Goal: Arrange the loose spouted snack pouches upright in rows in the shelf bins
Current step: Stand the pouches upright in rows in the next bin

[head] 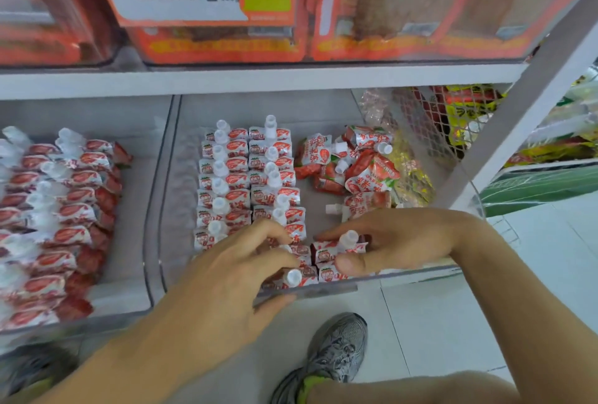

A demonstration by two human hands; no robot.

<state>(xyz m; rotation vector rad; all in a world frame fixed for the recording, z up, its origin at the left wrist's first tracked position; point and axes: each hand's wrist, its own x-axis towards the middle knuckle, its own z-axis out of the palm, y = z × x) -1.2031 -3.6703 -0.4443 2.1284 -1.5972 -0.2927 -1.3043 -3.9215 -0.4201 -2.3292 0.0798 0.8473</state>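
White shelving holds a clear middle bin where two upright rows of strawberry spouted pouches stand. At its front edge the right hand pinches an upright pouch; the left hand, fingers curled, grips the front pouches. Loose pouches lie heaped at the bin's back right.

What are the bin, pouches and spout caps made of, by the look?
Bin: clear rigid plastic, likely acrylic; the shelf shows through its walls and the rim glints.
Pouches: glossy printed film, possibly foil-laminated; crinkled and shiny.
Spout caps: translucent white moulded plastic, matte.
Side panel: white mesh, seemingly coated metal; open lattice.
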